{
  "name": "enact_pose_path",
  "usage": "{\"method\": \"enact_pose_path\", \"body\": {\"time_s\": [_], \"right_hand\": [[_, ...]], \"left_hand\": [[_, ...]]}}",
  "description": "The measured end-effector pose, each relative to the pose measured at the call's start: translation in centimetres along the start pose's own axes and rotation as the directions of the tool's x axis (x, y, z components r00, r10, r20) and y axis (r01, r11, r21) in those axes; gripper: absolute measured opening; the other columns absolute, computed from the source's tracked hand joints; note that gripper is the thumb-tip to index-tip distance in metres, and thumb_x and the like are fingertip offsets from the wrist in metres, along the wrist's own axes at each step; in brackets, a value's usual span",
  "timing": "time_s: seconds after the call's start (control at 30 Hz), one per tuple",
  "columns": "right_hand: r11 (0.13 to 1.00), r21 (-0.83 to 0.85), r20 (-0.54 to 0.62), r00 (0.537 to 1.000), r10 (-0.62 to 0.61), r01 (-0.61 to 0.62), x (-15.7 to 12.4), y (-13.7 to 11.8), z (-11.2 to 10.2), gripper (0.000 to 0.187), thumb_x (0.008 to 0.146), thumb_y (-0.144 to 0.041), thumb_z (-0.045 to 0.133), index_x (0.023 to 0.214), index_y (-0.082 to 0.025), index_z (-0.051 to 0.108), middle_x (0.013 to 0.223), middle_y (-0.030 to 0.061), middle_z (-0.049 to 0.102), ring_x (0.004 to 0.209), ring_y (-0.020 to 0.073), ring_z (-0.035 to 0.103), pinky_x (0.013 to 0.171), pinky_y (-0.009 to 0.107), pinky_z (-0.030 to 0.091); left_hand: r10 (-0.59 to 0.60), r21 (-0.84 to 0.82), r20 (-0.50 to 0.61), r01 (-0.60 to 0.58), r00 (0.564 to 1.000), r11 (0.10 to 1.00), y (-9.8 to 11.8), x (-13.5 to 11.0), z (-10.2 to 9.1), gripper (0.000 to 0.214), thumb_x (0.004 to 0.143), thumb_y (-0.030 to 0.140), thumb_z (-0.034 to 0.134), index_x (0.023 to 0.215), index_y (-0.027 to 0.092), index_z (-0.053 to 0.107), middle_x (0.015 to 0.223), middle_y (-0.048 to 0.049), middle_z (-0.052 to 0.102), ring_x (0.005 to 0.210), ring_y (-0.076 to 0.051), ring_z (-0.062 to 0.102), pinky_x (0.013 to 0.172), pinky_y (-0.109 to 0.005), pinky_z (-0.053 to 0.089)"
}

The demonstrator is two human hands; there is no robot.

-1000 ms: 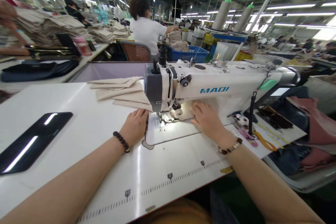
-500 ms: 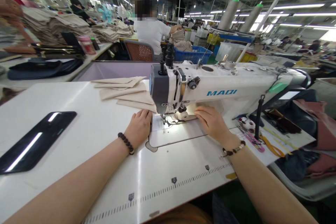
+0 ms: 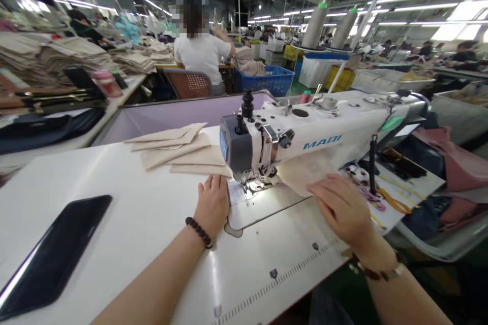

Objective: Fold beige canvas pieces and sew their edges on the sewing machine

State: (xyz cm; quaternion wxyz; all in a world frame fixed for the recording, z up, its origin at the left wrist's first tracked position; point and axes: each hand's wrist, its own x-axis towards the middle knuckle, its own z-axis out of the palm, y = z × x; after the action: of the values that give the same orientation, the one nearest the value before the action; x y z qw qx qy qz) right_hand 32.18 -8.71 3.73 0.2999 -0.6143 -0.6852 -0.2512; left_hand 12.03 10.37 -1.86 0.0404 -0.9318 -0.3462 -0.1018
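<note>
From our head camera we look down on our left hand [image 3: 212, 204] and right hand [image 3: 342, 208] at a white MAQI industrial sewing machine [image 3: 305, 137]. Our left fingers [image 3: 210, 183] lie flat and close together on the white tabletop [image 3: 125, 198], holding nothing, just beside the needle plate [image 3: 238, 195]. Our right fingers [image 3: 328, 185] are spread slightly and rest on the near edge of a beige fabric piece [image 3: 307, 172]; we cannot tell whether they pinch it or only press it down. That fabric piece runs from just beyond our right fingers, leftward under the presser foot [image 3: 254, 186], and lies between our two hands.

Beyond our left fingers, a stack of folded beige fabric pieces [image 3: 179, 147] lies on the tabletop, touching neither hand. Left of those fingers lies a glossy black slab [image 3: 53, 249], well apart from them. Nearer us than both hands, a printed scale [image 3: 274, 274] runs along the tabletop's edge. Right of our right fingers, pink and yellow sewing notions [image 3: 389, 198] lie on a side surface. Far beyond our left fingers, a person in a white shirt [image 3: 202, 56] sits beside a blue crate [image 3: 263, 81].
</note>
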Motion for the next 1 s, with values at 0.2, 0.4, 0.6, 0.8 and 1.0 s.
{"method": "enact_pose_path", "body": {"time_s": [0.2,0.4,0.6,0.8,1.0], "right_hand": [[0.999,0.031,0.346,0.938,0.026,-0.039,-2.8,-6.2,0.3,0.019,0.086,-0.011,0.040,0.087,-0.015,0.059,0.069,0.0056,0.058,0.067,0.0177,0.053,0.063,0.032,0.044],[0.976,0.062,0.541,0.829,0.144,-0.210,-4.2,-8.9,1.0,0.017,0.081,-0.007,0.045,0.079,-0.018,0.058,0.074,0.0040,0.058,0.066,0.0166,0.054,0.061,0.030,0.047],[0.939,0.181,0.557,0.817,0.147,-0.293,-4.1,-9.6,0.5,0.014,0.083,-0.011,0.044,0.084,-0.018,0.056,0.117,0.0101,0.057,0.112,0.0235,0.050,0.099,0.050,0.035],[0.835,0.300,0.640,0.746,0.183,-0.462,-4.4,-9.1,-0.1,0.018,0.087,-0.013,0.038,0.092,-0.018,0.054,0.115,0.0090,0.060,0.114,0.0211,0.050,0.102,0.051,0.030],[0.691,0.435,0.630,0.743,0.225,-0.578,-4.1,-8.2,-0.6,0.020,0.089,-0.022,0.038,0.098,-0.019,0.055,0.111,0.0075,0.061,0.104,0.0192,0.055,0.101,0.045,0.032]], "left_hand": [[0.031,-0.020,-0.011,-0.032,0.999,0.999,-0.6,0.0,0.3,0.037,0.084,0.005,0.032,0.116,0.006,0.049,0.116,-0.0195,0.050,0.108,-0.031,0.046,0.089,-0.048,0.037],[0.045,-0.011,-0.016,-0.045,0.999,0.999,-0.5,0.1,-0.1,0.035,0.084,0.006,0.033,0.114,0.005,0.051,0.111,-0.0204,0.052,0.104,-0.031,0.048,0.085,-0.047,0.039],[0.057,0.007,-0.045,-0.057,0.997,0.998,-0.2,0.0,-0.6,0.030,0.084,0.006,0.032,0.105,0.008,0.054,0.105,-0.0181,0.054,0.096,-0.029,0.051,0.080,-0.043,0.041],[0.092,0.005,-0.060,-0.092,0.994,0.996,-0.1,-0.2,-1.8,0.022,0.083,0.009,0.040,0.097,0.011,0.057,0.097,-0.0141,0.055,0.090,-0.027,0.053,0.075,-0.040,0.043],[0.638,-0.498,0.058,-0.532,0.768,0.685,1.5,-2.0,-6.0,0.040,0.075,0.025,0.065,0.112,0.017,0.052,0.116,-0.0092,0.055,0.107,-0.022,0.051,0.092,-0.033,0.040]]}}
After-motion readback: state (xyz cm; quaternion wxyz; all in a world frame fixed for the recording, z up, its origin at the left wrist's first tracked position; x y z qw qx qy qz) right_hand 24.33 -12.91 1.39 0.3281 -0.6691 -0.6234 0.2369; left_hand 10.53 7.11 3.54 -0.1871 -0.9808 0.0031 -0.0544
